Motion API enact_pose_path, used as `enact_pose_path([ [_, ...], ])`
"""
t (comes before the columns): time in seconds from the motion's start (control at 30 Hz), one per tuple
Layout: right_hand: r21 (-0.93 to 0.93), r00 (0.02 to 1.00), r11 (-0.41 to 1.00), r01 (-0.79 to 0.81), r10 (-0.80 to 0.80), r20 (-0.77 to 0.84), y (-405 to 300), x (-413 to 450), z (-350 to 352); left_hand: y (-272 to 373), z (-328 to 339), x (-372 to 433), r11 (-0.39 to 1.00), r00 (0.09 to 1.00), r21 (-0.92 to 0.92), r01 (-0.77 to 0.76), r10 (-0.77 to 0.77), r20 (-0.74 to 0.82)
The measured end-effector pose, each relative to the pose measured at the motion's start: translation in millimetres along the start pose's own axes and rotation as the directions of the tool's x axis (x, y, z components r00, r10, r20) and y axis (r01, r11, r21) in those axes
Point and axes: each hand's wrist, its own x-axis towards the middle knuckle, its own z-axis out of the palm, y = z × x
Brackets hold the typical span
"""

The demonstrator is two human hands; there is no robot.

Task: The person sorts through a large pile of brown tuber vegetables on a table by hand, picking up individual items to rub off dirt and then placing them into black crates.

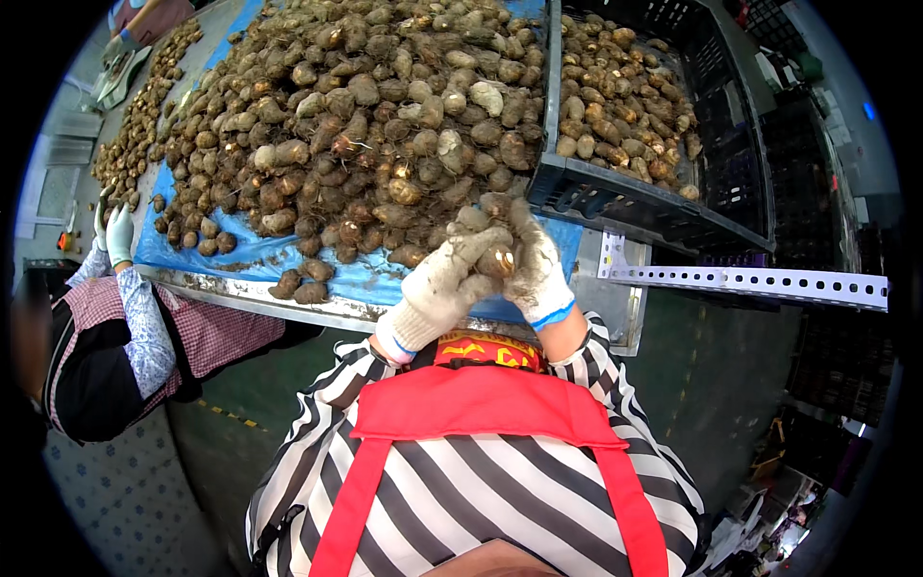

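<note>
My left hand, in a soil-stained white knit glove, curls around the left side of a small taro corm. From the other side my right hand, gloved the same way, presses against that corm. A pale cut patch shows on the corm's face. More corms sit at the fingertips; whether the hands grip these too is hard to tell. Just beyond spreads a large heap of brown, hairy taro corms on a blue plastic sheet.
At the right a black plastic crate holds more corms. A perforated white metal bar juts out beyond the table's metal edge. A co-worker in gloves stands at the left; another person's arm shows farther back.
</note>
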Motion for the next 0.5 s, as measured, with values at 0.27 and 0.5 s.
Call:
enact_pose_path([
  [0.27, -0.567, 0.973, 0.806, 0.169, -0.228, -0.033, -18.0, -35.7, -2.1, -3.7, -7.2, 3.5, 0.889, 0.948, -0.331, 0.318, -0.296, 0.115],
  [0.5, -0.691, 0.975, 0.718, 0.084, -0.201, -0.090, -12.9, -43.5, 5.3, -2.3, -2.9, 3.2, 0.909, 0.957, -0.299, 0.290, -0.269, 0.109],
])
